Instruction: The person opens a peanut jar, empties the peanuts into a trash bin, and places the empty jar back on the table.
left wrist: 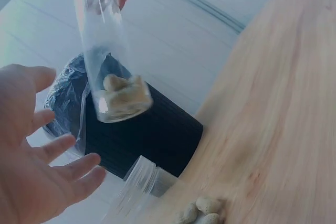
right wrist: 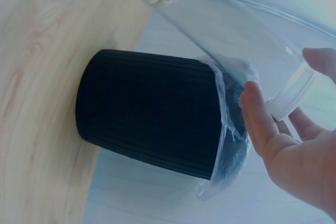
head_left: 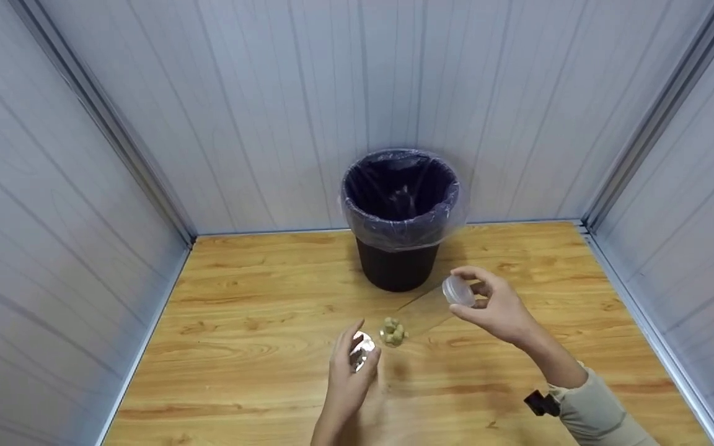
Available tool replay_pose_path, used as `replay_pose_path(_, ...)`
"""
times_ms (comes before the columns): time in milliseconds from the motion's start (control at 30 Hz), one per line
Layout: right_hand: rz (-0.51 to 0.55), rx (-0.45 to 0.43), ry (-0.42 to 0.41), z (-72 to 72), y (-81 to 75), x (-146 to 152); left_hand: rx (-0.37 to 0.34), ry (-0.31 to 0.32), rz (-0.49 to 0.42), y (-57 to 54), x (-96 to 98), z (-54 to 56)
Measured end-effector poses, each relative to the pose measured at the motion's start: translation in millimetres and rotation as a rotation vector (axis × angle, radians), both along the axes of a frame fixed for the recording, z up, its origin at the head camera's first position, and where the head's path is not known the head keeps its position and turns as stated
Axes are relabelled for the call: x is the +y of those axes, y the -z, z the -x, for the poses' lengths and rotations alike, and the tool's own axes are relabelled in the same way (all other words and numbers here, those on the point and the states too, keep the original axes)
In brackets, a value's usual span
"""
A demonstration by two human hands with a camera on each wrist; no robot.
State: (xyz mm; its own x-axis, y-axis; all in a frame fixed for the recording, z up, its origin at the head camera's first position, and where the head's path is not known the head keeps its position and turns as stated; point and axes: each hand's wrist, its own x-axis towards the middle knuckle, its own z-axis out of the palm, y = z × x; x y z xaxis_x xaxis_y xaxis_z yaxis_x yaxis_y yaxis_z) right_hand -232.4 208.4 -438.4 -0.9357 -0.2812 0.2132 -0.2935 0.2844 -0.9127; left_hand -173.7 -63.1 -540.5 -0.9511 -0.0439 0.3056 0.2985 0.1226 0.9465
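Observation:
My right hand point(head_left: 498, 310) grips a clear jar point(right wrist: 252, 40) by its capped end, thumb and fingers around the rim. The jar slants in the air, its far end lower and holding several peanuts in shells point(head_left: 393, 332). My left hand point(left wrist: 47, 156) has its fingers spread apart, palm facing the jars. Between its thumb and fingers in the head view shows a shiny round top point(head_left: 362, 352). In the left wrist view a second clear jar point(left wrist: 137, 184) appears beside the fingertips, with peanuts point(left wrist: 202, 211) near its lower end.
A black bin point(head_left: 397, 266) with a clear plastic liner point(head_left: 403, 235) stands on the wood-patterned surface point(head_left: 239, 310) against the back panel point(head_left: 270, 124). Side panels point(head_left: 53, 217) enclose the space left and right. A small black device point(head_left: 542, 404) sits at the right sleeve.

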Motion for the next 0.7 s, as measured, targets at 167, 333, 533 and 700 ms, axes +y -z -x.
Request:
replay_pose_path(167,0.125,-0.046,-0.034,-4.1,1.5,-0.7,-0.087,0.1,-0.252,6.6,-4.2,3.9)
replay_pose_path(333,0.188,-0.069,-0.055,-5.9,6.8,-3.8,-0.135,0.132,-0.413,4.5,-5.7,5.0)
replay_pose_path(533,0.228,-0.06,-0.069,-6.8,9.4,-6.4,-0.234,0.103,-0.496,1.7,-3.4,5.6)
replay_pose_path(700,0.261,-0.078,-0.1,-6.2,9.7,-6.1,-0.296,0.083,-0.59,1.1,0.2,6.8)
